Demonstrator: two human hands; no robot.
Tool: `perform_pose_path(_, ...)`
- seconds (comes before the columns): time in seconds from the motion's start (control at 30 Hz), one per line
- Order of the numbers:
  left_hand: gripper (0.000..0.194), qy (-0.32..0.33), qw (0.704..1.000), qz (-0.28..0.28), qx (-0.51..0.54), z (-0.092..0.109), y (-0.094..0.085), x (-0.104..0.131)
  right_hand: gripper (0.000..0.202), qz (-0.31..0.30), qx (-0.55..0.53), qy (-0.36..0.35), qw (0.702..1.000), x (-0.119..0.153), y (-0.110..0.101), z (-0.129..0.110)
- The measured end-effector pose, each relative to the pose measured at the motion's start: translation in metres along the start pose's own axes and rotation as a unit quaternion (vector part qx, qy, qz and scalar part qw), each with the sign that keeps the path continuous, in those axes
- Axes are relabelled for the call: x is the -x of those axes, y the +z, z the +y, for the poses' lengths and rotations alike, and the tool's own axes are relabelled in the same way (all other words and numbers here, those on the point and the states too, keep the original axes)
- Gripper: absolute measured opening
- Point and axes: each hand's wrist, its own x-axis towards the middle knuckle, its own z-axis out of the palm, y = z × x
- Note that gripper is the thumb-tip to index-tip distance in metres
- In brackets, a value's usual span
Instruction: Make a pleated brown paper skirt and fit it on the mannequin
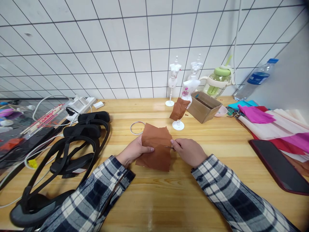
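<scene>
My left hand (137,149) grips a brown piece of cloth (156,161) at its left side, thumb on top and fingers hidden underneath. The cloth is held up over the wooden table, its edges uneven. Closed at the right edge of the cloth, my right hand (189,150) holds small scissors (168,147); only the thin metal blades show, lying across the cloth, and the handles are hidden in the fist. Behind the cloth stands a small white dress form (190,84) with another brown cloth scrap (180,109) hanging on its front.
Two more dress forms (174,75) stand near the tiled wall, beside a cardboard box (204,108) and a green-lidded jug (217,80). A white ring (137,128) lies behind my left hand. Black headsets (70,161) fill the left; a phone (280,164) and coloured fabrics (277,122) lie right.
</scene>
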Motion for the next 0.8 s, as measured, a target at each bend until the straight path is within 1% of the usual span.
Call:
perform_pose_path(0.27,0.073,0.007,1.0,0.001,-0.005,0.0022,0.0019,0.0013,0.05,0.022,0.016,0.0,1.0,0.0004,0.0012,-0.0008)
perform_pose_path(0.4,0.068,0.009,1.0,0.005,-0.004,0.0043,0.0055,0.0016,0.05,0.019,0.021,0.008,1.0,-0.0001,0.0021,-0.0004)
perform_pose_path(0.47,0.066,0.013,1.0,0.015,-0.009,0.0038,0.0066,0.001,0.051,0.012,0.015,0.003,1.0,-0.0009,0.0034,0.0005)
perform_pose_path(0.57,0.066,0.019,0.999,0.029,-0.018,0.0018,0.0069,-0.0001,0.051,0.007,0.01,-0.005,1.0,-0.002,0.0054,0.0018)
perform_pose_path(0.8,0.065,0.014,0.999,0.037,-0.026,0.0009,0.0084,-0.0001,0.053,0.018,0.0,-0.006,1.0,-0.0013,0.0065,0.0012)
